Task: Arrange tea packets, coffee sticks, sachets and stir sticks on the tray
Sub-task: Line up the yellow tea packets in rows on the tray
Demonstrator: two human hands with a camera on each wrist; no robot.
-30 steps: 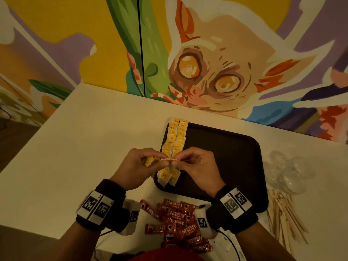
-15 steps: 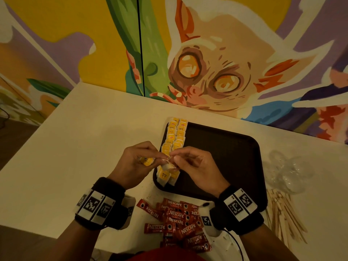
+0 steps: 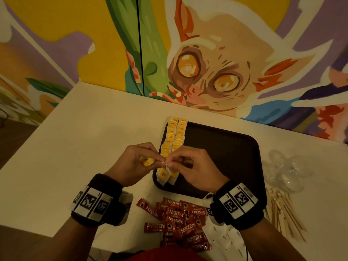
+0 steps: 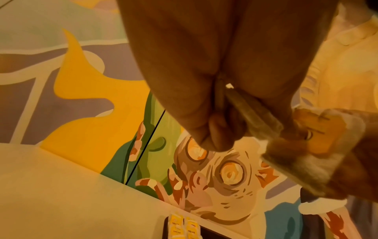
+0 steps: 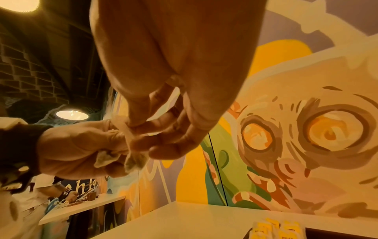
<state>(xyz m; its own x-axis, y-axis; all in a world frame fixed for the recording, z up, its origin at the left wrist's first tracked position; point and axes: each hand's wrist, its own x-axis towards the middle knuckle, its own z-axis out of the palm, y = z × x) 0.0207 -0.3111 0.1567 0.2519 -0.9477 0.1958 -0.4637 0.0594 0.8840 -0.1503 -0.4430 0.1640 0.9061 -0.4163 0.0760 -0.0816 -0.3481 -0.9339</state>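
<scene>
Yellow paper tea packets (image 3: 174,136) lay in two overlapping rows along the dark plastic tray's (image 3: 226,147) left edge; red coffee sticks (image 3: 178,221) and pale wooden stir sticks (image 3: 282,213) lay heaped, seemingly off-tray.

Head view looks steeply down on counter (image 3: 56,147) and tray (image 3: 235,147); 2 wrist views look up from beneath the hands, sharing the mural (image 4: 229,174).

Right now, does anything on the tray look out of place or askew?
Yes. The nearest tea packets in the two rows hang over the tray near rim, tilted. The left hand and right hand pinch another packet above them.
</scene>
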